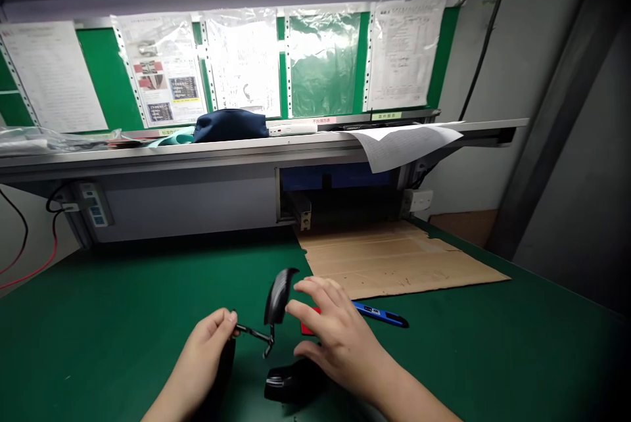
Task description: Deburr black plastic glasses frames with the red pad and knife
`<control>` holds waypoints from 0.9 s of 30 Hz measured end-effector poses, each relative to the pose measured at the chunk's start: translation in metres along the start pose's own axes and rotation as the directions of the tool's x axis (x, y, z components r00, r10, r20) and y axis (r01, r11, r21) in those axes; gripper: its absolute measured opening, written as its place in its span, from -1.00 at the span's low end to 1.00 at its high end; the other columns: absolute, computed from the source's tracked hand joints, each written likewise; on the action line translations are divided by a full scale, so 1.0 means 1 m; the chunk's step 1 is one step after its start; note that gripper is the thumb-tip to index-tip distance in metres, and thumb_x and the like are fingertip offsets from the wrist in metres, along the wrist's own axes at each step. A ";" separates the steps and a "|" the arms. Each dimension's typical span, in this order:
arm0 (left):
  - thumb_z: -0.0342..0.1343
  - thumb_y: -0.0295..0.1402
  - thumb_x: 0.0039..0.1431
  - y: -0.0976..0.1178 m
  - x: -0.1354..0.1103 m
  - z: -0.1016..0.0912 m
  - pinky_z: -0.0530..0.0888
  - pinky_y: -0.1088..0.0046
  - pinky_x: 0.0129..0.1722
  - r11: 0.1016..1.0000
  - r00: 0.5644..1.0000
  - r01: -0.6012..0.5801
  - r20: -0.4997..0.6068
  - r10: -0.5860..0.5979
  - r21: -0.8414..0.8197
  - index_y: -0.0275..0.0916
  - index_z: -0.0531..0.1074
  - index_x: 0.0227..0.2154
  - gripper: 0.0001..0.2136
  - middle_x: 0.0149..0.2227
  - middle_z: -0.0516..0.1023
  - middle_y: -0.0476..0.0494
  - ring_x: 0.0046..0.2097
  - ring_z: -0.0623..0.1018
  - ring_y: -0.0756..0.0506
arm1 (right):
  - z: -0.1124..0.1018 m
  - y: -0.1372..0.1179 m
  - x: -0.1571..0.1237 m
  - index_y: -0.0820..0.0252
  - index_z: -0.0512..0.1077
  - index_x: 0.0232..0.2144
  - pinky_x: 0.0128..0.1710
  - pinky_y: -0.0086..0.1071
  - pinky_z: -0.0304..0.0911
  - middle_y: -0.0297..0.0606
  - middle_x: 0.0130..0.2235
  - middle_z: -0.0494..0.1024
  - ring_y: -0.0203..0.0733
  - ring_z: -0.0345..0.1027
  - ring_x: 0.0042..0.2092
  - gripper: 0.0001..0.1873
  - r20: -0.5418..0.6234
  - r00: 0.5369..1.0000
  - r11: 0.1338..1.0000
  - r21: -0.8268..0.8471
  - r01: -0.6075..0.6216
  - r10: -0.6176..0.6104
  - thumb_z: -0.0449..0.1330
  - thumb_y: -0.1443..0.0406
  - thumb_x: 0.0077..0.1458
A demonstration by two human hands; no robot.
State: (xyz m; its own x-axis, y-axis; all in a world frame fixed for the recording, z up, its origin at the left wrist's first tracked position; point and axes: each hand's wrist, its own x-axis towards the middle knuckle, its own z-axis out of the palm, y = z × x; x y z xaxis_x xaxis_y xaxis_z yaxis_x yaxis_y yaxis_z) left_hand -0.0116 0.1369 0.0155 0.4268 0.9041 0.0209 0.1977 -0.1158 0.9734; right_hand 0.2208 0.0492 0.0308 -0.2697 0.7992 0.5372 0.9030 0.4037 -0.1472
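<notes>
Head cam showed the left hand pinched shut on one end of a thin black wire bracket, holding it just above the green mat. A curved black shell piece stood up off the bracket's far end. The right hand hovered beside it with fingers spread, gripping nothing. A second black part lay below that hand, and a blue tool lay beside the cardboard sheet.

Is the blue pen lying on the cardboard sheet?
No, the blue pen lies on the green mat, just in front of the cardboard sheet.
</notes>
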 end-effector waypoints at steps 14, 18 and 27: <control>0.26 0.02 -0.06 -0.014 -0.006 0.028 0.22 0.57 -0.51 0.854 0.976 0.216 0.068 -0.209 -0.473 -0.27 0.40 -0.44 -0.59 -0.45 0.39 -0.04 -0.48 0.30 0.04 | 0.004 -0.001 0.003 0.21 0.27 -0.54 -0.44 -0.40 -0.03 -0.37 -0.53 0.35 -0.20 0.19 -0.47 -0.79 0.021 0.918 0.898 -0.213 -0.384 0.397 0.26 0.44 -0.03; 0.34 -0.08 -0.09 -0.010 -0.011 0.035 0.37 0.54 -0.41 0.713 0.956 0.254 0.059 -0.287 -0.654 -0.22 0.34 -0.34 -0.60 -0.38 0.46 -0.05 -0.41 0.47 -0.02 | 0.001 -0.001 0.002 0.17 0.35 -0.37 -0.40 -0.43 0.07 -0.39 -0.41 0.42 -0.20 0.27 -0.38 -0.74 -0.068 0.922 0.923 0.084 -0.376 0.382 0.36 0.20 0.10; 0.32 0.00 -0.12 -0.012 -0.017 0.050 0.38 0.47 -0.35 0.884 0.993 0.097 0.098 -0.059 -0.458 -0.22 0.32 -0.29 -0.52 -0.32 0.43 -0.11 -0.38 0.43 -0.03 | 0.024 -0.027 -0.002 0.18 0.34 -0.03 -0.33 -0.33 0.12 -0.26 -0.26 0.44 -0.08 0.31 -0.30 -0.45 0.353 0.933 0.985 -0.174 -0.013 0.075 0.41 0.31 -0.09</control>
State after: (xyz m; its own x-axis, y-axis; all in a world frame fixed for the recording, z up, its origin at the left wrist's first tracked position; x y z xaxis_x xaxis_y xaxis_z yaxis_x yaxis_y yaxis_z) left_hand 0.0228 0.1024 -0.0078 0.4989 0.8647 -0.0588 -0.1879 0.1742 0.9666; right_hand 0.1888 0.0474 0.0134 -0.3020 0.9327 0.1970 0.9509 0.3095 -0.0079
